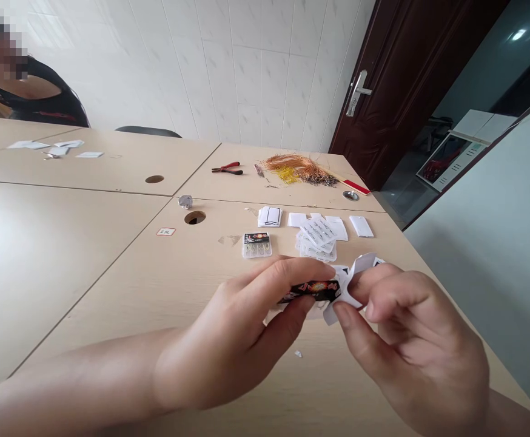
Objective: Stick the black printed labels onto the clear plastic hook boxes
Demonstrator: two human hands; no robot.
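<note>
Above the table's near part, my left hand [247,321] pinches a small fish-hook box with a black printed label [316,290] between thumb and fingers. My right hand [419,340] grips a folded piece of white paper [352,285] that meets the box's right end. Whether the paper wraps the box or only touches it, I cannot tell. Just beyond my hands lies a similar clear box of hooks [256,245] with a black label. To its right is a pile of clear flat boxes [317,240]. White paper pieces [270,216] are stacked behind them.
Farther back lie red-and-black pliers [227,169], a bundle of orange strands [296,164] with yellow ones, and a red-tipped stick [356,186]. The table has round holes [194,218]. A person [46,91] sits at the far left near white packets [67,145]. A door [383,73] stands behind.
</note>
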